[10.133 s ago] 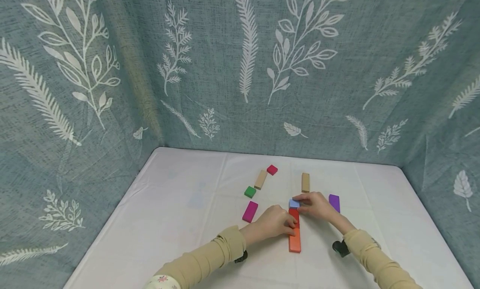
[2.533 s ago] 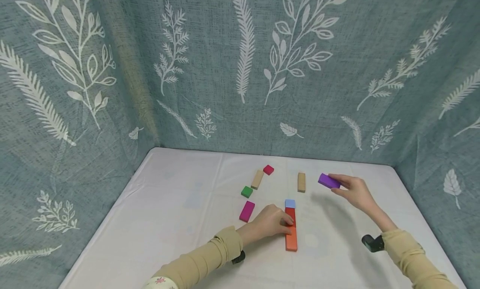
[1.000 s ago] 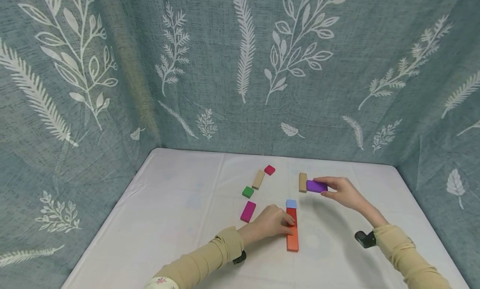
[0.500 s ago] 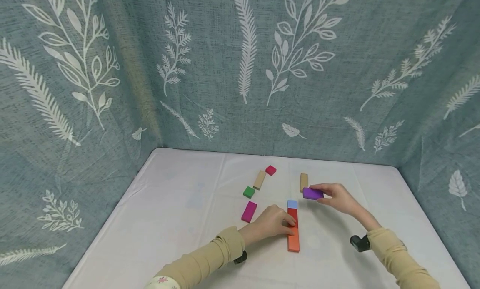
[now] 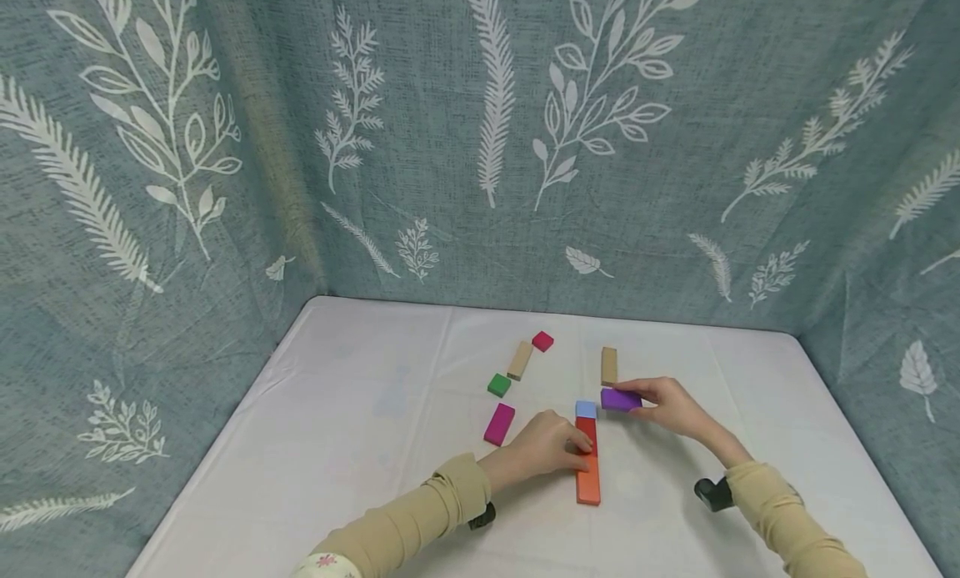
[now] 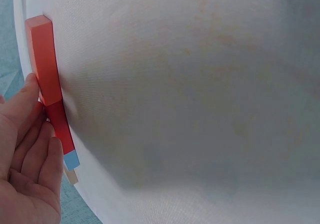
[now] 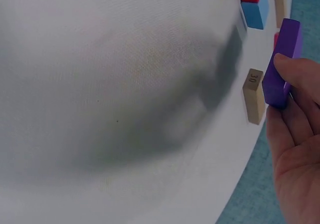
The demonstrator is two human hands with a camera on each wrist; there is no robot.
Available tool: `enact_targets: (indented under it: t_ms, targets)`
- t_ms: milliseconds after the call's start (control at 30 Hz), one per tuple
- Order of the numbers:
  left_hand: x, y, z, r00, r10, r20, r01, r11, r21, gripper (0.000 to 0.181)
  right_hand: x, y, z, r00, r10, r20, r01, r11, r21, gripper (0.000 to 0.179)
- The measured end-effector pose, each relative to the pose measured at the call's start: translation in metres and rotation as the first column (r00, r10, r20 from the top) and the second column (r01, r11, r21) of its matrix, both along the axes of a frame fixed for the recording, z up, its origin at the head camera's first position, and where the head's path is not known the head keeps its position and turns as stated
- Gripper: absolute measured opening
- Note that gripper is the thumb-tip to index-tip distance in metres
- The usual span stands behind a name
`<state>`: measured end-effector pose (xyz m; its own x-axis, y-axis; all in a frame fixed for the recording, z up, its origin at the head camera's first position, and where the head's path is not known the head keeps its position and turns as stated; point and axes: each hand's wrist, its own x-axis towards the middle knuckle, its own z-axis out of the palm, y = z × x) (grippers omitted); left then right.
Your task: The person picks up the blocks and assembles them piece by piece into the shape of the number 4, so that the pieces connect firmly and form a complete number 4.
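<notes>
On the white table a row of blocks runs away from me: an orange block (image 5: 588, 483), a red block (image 5: 588, 429) and a light blue block (image 5: 586, 409) at the far end. My left hand (image 5: 546, 445) rests over the row, thumb on the orange block and fingertips at the red one, seen also in the left wrist view. My right hand (image 5: 667, 409) pinches a purple block (image 5: 621, 400) between thumb and fingers, just right of the light blue block. The right wrist view shows the purple block (image 7: 282, 64) lengthwise in the fingers, its shadow apart on the table.
Behind the purple block lies a wooden block (image 5: 609, 366); "30" shows on its end in the right wrist view. Further left are a magenta block (image 5: 499, 424), a green block (image 5: 498, 385), another wooden block (image 5: 520, 361) and a crimson block (image 5: 543, 341). A leaf-patterned curtain (image 5: 465, 144) surrounds the table.
My right hand has taken the purple block from the table at the right and brought it left and nearer, beside the light blue block. My left hand stays in place on the row.
</notes>
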<state>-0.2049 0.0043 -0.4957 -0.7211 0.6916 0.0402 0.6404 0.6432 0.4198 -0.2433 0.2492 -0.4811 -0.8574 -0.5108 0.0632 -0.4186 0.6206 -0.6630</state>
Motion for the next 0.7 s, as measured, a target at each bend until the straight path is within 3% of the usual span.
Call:
enact_targets:
  t_ms: [700]
  targets:
    - [0.0014,-0.0029,0.0026,1.0,-0.021,0.002,0.021,0.999,0.026,0.023,0.002,-0.006,-0.0087,0.997,-0.04,0.072,0.036,0.998,0.049,0.039]
